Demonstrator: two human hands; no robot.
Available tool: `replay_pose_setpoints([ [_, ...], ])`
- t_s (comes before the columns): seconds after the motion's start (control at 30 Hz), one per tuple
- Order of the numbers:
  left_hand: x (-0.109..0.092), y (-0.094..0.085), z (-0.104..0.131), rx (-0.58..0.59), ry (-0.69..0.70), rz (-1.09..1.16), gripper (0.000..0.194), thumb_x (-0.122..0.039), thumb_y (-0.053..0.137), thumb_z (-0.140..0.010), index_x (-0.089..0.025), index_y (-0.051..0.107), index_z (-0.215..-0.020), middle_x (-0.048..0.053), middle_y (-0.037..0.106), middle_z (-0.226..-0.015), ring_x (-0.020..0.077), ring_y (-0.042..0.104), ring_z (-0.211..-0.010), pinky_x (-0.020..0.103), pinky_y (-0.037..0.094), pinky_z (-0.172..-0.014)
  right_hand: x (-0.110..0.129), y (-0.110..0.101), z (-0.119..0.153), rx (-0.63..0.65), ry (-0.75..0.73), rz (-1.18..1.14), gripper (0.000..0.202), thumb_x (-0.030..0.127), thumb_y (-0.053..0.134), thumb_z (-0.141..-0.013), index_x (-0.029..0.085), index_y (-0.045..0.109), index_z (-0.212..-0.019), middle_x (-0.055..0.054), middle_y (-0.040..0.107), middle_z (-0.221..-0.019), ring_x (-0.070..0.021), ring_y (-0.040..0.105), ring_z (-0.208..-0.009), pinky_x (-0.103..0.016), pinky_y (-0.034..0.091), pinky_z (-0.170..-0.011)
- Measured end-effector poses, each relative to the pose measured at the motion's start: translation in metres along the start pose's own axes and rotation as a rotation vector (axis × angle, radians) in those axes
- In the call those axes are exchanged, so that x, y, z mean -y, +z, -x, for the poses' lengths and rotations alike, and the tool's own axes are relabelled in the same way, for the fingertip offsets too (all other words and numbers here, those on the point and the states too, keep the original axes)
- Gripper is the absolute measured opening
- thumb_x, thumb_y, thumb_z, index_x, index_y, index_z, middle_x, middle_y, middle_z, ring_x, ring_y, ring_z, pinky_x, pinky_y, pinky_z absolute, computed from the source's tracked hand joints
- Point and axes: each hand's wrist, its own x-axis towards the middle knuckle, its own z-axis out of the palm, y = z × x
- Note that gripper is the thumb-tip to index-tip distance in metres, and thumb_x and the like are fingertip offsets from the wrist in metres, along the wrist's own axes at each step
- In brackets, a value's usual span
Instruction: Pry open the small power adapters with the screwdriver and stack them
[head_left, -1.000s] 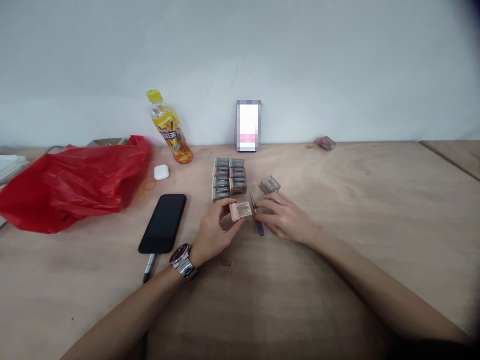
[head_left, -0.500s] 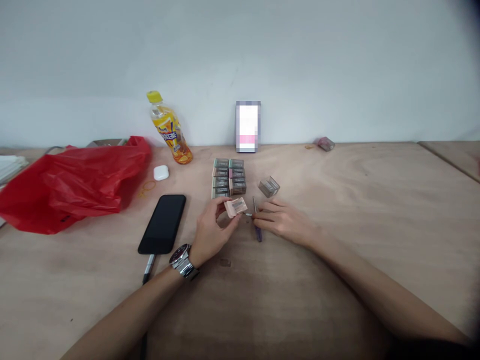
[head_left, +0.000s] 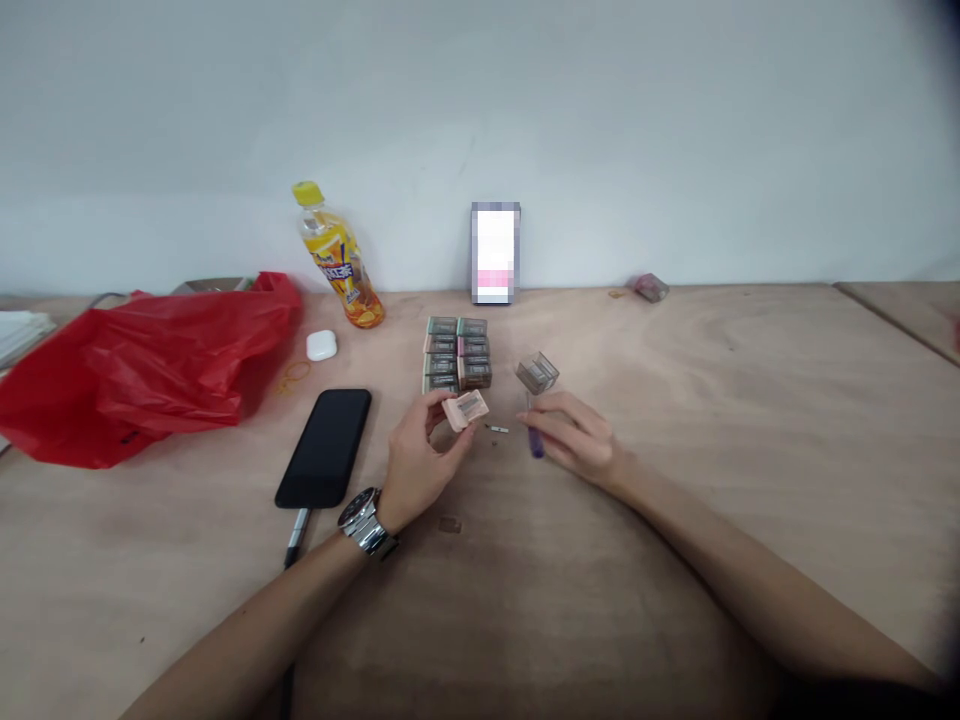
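My left hand [head_left: 421,445] pinches a small pink pencil sharpener [head_left: 466,409] between thumb and fingers, its face turned up. My right hand [head_left: 574,432] is closed on a thin screwdriver with a purple handle [head_left: 535,443], slightly smeared by motion. Between the two hands, a small metal blade [head_left: 499,430] lies on the table with tiny dark bits beside it. A clear smoky sharpener cover [head_left: 538,372] rests just beyond my right hand. Beyond my left hand, several sharpeners [head_left: 473,346] with smoky covers stand in two columns.
To the left are a black phone [head_left: 324,448] with a cable, a white earbud case [head_left: 322,345], a rubber band [head_left: 298,371] and a red plastic bag [head_left: 165,370]. A drink bottle [head_left: 341,260] and a lit phone [head_left: 496,252] lean against the wall. Another small container [head_left: 651,288] sits at the back right.
My right hand has shifted right, away from the blade, and the screwdriver has moved with it. My left hand has drawn slightly left with the pink sharpener.
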Motion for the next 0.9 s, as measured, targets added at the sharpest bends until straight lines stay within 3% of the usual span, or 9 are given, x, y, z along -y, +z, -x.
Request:
replay_pose_setpoints([
  [0.13,-0.001,0.0,-0.001,0.009,0.006,-0.019,0.041,-0.028,0.069,-0.083,-0.019,0.051,-0.119,0.01,0.063,-0.117,0.0222,0.066,-0.105,0.041,0.055,-0.095,0.013,0.014,-0.003,-0.266,0.439,-0.328,0.013,0.02,0.054,-0.093,0.022,0.057,-0.106,-0.007,0.065,-0.096,-0.0196,0.07,-0.082,-0.037,0.06,-0.072],
  [0.23,-0.001,0.0,-0.001,0.012,0.015,-0.012,0.041,-0.028,0.069,-0.083,-0.019,0.051,-0.119,0.011,0.063,-0.117,0.022,0.066,-0.105,0.04,0.055,-0.096,0.023,0.022,-0.007,-0.234,0.631,-0.581,0.01,0.03,0.051,-0.096,0.023,0.051,-0.103,-0.005,0.067,-0.09,-0.0183,0.072,-0.074,-0.036,0.062,-0.067],
  [0.57,0.001,0.001,-0.001,0.018,0.039,-0.048,0.041,-0.029,0.069,-0.083,-0.019,0.051,-0.118,0.01,0.063,-0.116,0.0215,0.066,-0.103,0.039,0.055,-0.095,0.026,0.025,-0.004,-0.024,0.651,-0.671,0.011,0.032,0.053,-0.095,0.022,0.05,-0.098,-0.003,0.069,-0.085,-0.0173,0.073,-0.075,-0.03,0.061,-0.068],
  [0.9,0.002,0.0,-0.001,0.029,0.033,-0.058,0.041,-0.027,0.069,-0.082,-0.02,0.051,-0.118,0.009,0.063,-0.114,0.0213,0.066,-0.102,0.039,0.055,-0.094,0.026,0.024,-0.005,-0.013,0.594,-0.586,0.009,0.029,0.054,-0.094,0.021,0.051,-0.097,-0.003,0.069,-0.081,-0.0167,0.073,-0.073,-0.028,0.059,-0.065],
])
